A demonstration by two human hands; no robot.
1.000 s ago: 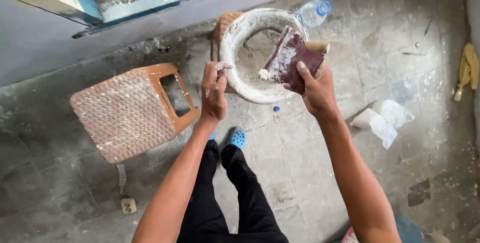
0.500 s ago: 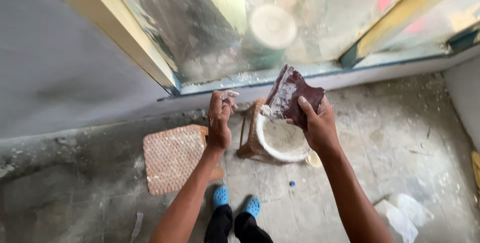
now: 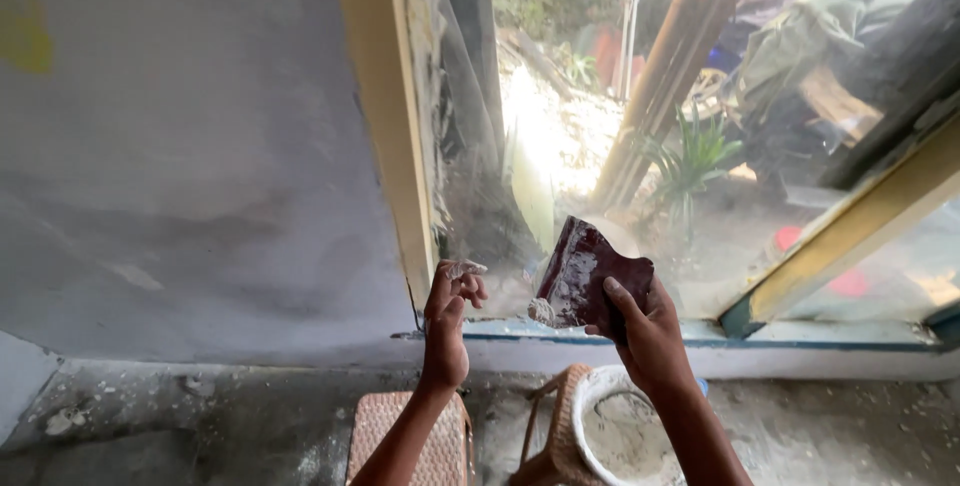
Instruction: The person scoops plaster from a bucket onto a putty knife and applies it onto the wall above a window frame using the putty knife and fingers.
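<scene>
My right hand (image 3: pixel 652 341) grips a dark red flat plate (image 3: pixel 585 274) smeared with white putty, held up in front of the window glass (image 3: pixel 640 126). My left hand (image 3: pixel 447 321) is raised beside it with fingers curled around a small lump of white putty (image 3: pixel 463 269) at the fingertips, close to the yellow window frame (image 3: pixel 392 116). Below my hands stands a white putty bucket (image 3: pixel 622 433) on a woven stool.
A grey plastered wall (image 3: pixel 180 166) fills the left. A second woven stool (image 3: pixel 400 441) stands below my left arm. The concrete floor (image 3: pixel 200 426) is dusty. A slanted yellow frame bar (image 3: pixel 860 226) crosses the window at right, with plants and clutter outside.
My view has tilted up from the floor and bucket to the wall and window. Both hands have risen with it, the right still holding the plate.
</scene>
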